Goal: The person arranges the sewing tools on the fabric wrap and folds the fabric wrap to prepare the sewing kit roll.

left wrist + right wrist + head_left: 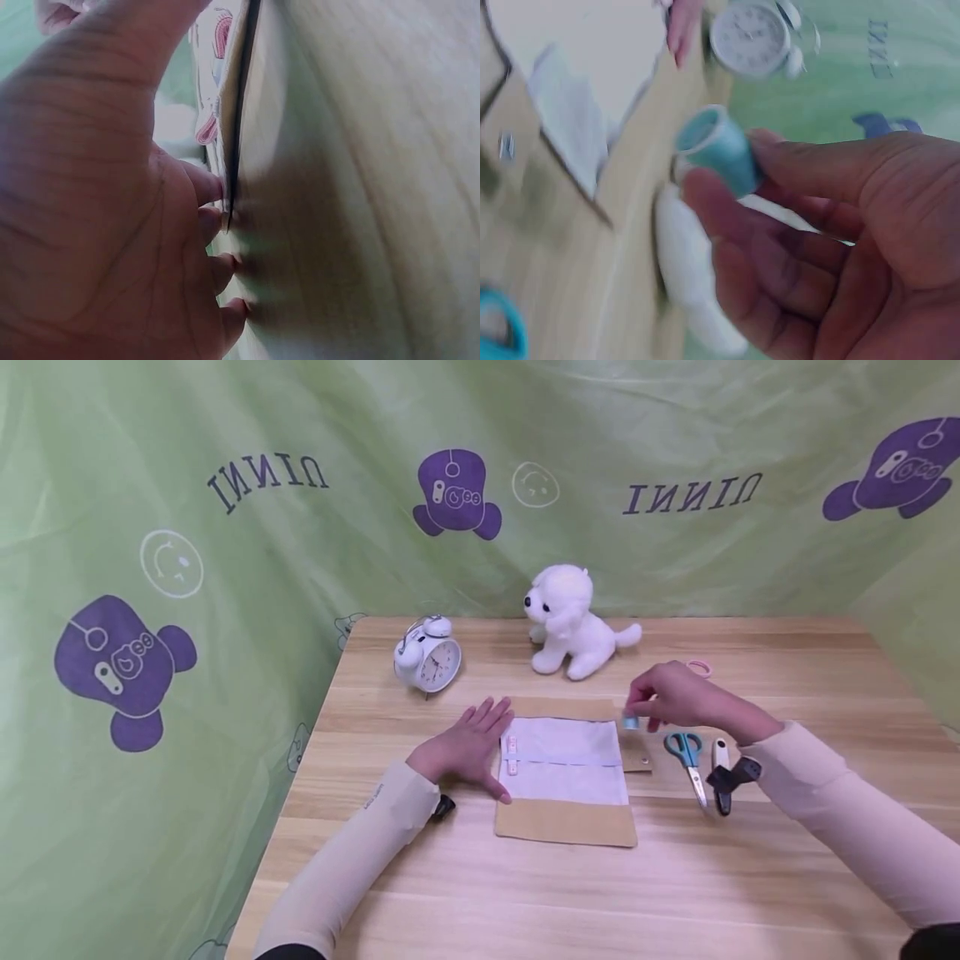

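Observation:
A tan fold-out case (pixel 566 823) with a white lining lies spread on the table, a pale blue strap (pixel 562 760) across its middle. Under the strap at the left sits a folded pink-and-white strip (pixel 512 755). My left hand (pixel 468 747) rests on the case's left edge, fingers straight and spread, thumb near the lower flap. Above the upper right corner, my right hand (pixel 666 695) pinches a small light-blue hollow cylinder (pixel 724 150) between thumb and fingers. Below that hand is the case's side tab (pixel 637 762) with a metal snap.
Blue-handled scissors (pixel 686 756) and a slim white-and-black tool (pixel 722 777) lie right of the case. A pink loop (pixel 699 668) is partly behind the right hand. Further back stand a white alarm clock (pixel 431 660) and a white plush dog (pixel 573 627). Green curtain (pixel 360 543) surrounds the table.

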